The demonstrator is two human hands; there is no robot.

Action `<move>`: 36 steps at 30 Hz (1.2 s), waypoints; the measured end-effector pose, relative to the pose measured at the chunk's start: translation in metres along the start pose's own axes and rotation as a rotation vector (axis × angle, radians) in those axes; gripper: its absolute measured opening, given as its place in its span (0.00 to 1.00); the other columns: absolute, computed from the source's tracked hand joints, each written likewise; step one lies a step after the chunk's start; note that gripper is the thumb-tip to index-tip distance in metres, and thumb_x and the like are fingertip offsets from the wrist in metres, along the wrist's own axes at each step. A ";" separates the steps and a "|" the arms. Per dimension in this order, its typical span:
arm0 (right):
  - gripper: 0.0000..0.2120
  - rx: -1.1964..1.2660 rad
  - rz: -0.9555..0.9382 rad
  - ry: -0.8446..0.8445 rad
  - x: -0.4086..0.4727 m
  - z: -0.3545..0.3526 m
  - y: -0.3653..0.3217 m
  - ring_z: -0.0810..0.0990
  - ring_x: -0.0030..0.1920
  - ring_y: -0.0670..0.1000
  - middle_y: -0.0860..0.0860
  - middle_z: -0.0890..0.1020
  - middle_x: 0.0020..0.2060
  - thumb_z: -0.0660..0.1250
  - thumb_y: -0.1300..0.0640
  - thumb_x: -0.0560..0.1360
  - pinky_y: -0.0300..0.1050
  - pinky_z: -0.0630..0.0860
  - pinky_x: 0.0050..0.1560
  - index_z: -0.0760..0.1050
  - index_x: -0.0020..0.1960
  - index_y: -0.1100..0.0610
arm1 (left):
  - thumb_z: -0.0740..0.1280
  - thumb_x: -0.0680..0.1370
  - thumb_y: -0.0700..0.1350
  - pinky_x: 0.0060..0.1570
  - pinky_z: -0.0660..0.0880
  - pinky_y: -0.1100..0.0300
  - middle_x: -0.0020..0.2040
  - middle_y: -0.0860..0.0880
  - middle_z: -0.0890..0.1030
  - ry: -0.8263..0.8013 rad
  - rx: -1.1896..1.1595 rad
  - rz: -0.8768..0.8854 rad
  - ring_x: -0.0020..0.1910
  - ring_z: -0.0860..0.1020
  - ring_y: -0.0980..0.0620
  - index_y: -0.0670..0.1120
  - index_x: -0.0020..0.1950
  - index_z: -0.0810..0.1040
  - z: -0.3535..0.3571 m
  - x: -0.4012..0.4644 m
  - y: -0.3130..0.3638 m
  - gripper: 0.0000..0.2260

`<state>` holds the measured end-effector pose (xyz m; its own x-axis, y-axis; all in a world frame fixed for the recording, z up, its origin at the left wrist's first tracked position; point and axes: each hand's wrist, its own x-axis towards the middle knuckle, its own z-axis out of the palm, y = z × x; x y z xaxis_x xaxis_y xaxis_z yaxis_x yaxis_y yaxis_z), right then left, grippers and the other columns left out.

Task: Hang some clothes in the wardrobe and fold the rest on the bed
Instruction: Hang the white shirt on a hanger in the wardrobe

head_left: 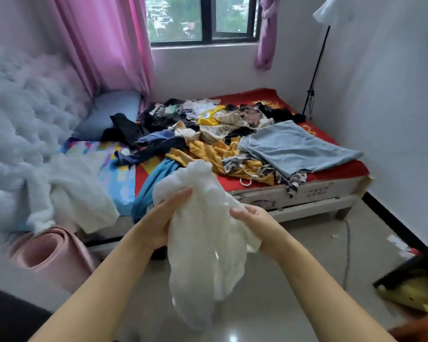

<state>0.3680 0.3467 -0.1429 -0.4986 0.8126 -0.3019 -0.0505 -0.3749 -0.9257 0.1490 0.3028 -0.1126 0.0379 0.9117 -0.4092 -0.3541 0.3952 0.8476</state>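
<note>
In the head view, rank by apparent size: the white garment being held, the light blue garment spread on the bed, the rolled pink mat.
1. White garment, though nearness to the camera enlarges it.
2. Light blue garment.
3. Rolled pink mat.

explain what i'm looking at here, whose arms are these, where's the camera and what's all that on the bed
There is no machine here: the arms belong to a person wearing a wide-angle camera on the head, so the single picture looks forward and down over their own hands. The left hand and the right hand both grip a white garment, which hangs bunched up between them above the floor. Ahead stands a bed with a red cover. On it lies an unsorted pile of clothes, a pale blue garment spread fairly flat and a yellow one beside it. Pink curtains and a window are behind.
</note>
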 end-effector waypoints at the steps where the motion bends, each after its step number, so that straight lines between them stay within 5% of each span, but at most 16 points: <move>1: 0.10 -0.003 -0.046 0.056 0.008 0.010 -0.001 0.84 0.44 0.54 0.57 0.85 0.48 0.64 0.57 0.79 0.47 0.81 0.42 0.80 0.56 0.59 | 0.82 0.46 0.62 0.34 0.80 0.57 0.49 0.46 0.85 0.024 -0.020 -0.007 0.46 0.84 0.49 0.49 0.61 0.76 -0.019 -0.005 0.000 0.46; 4: 0.05 0.064 -0.170 0.193 0.031 0.039 -0.008 0.82 0.39 0.53 0.53 0.83 0.41 0.66 0.58 0.78 0.49 0.80 0.39 0.80 0.51 0.57 | 0.80 0.50 0.66 0.40 0.81 0.56 0.55 0.45 0.83 0.020 -0.102 0.014 0.52 0.83 0.47 0.50 0.65 0.74 -0.066 -0.022 -0.002 0.47; 7: 0.04 0.154 -0.237 0.205 0.052 0.068 -0.021 0.81 0.36 0.50 0.50 0.82 0.37 0.64 0.58 0.79 0.47 0.79 0.37 0.79 0.49 0.55 | 0.78 0.58 0.66 0.44 0.80 0.54 0.58 0.44 0.82 0.002 -0.216 0.082 0.55 0.81 0.46 0.50 0.62 0.80 -0.099 -0.040 -0.003 0.37; 16: 0.20 0.197 -0.290 0.038 0.085 0.143 -0.038 0.77 0.35 0.48 0.48 0.79 0.34 0.57 0.65 0.78 0.48 0.76 0.39 0.78 0.34 0.50 | 0.65 0.74 0.51 0.43 0.80 0.54 0.55 0.42 0.83 0.240 -0.346 0.247 0.52 0.83 0.46 0.48 0.54 0.84 -0.152 -0.098 -0.026 0.14; 20: 0.19 0.025 -0.288 -0.015 0.090 0.154 -0.043 0.76 0.36 0.50 0.51 0.79 0.36 0.56 0.64 0.78 0.47 0.74 0.40 0.80 0.36 0.51 | 0.62 0.76 0.50 0.44 0.80 0.57 0.55 0.44 0.83 0.369 -0.377 0.390 0.53 0.82 0.48 0.49 0.53 0.85 -0.169 -0.118 -0.024 0.14; 23: 0.22 -0.022 -0.273 -0.112 0.091 0.160 -0.053 0.76 0.36 0.50 0.53 0.77 0.36 0.55 0.63 0.79 0.46 0.74 0.39 0.82 0.36 0.49 | 0.65 0.72 0.61 0.47 0.76 0.56 0.52 0.51 0.84 0.486 -0.141 0.259 0.51 0.82 0.53 0.52 0.54 0.83 -0.181 -0.132 -0.026 0.18; 27: 0.20 -0.109 -0.272 -0.293 0.089 0.172 -0.074 0.75 0.31 0.48 0.50 0.75 0.29 0.55 0.62 0.80 0.43 0.75 0.37 0.83 0.42 0.48 | 0.65 0.72 0.66 0.49 0.73 0.62 0.46 0.57 0.82 0.447 0.805 -0.082 0.48 0.79 0.58 0.51 0.50 0.79 -0.171 -0.131 -0.022 0.20; 31: 0.16 -0.163 -0.318 -0.543 0.087 0.189 -0.091 0.74 0.30 0.47 0.48 0.77 0.30 0.56 0.65 0.80 0.39 0.74 0.31 0.81 0.46 0.52 | 0.69 0.75 0.56 0.64 0.68 0.64 0.61 0.64 0.73 0.523 0.955 0.261 0.61 0.71 0.65 0.64 0.62 0.68 -0.124 -0.109 0.002 0.17; 33: 0.14 -0.258 -0.346 -0.657 0.085 0.198 -0.093 0.73 0.32 0.49 0.51 0.76 0.33 0.58 0.64 0.78 0.39 0.73 0.33 0.81 0.46 0.52 | 0.70 0.75 0.52 0.56 0.64 0.79 0.57 0.72 0.71 0.446 0.939 0.421 0.56 0.68 0.77 0.70 0.59 0.65 -0.096 -0.095 0.014 0.20; 36: 0.15 -0.361 -0.407 -0.706 0.085 0.205 -0.097 0.75 0.37 0.49 0.52 0.78 0.38 0.59 0.65 0.78 0.41 0.72 0.39 0.82 0.44 0.50 | 0.71 0.75 0.50 0.39 0.69 0.76 0.44 0.60 0.77 0.574 0.882 0.510 0.40 0.75 0.68 0.53 0.53 0.75 -0.077 -0.075 0.028 0.10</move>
<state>0.1529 0.3608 -0.0323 -0.9244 0.3433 0.1662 -0.1233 0.1434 -0.9820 0.0644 0.2366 -0.0845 -0.4292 0.8914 0.1453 0.5740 0.1450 0.8059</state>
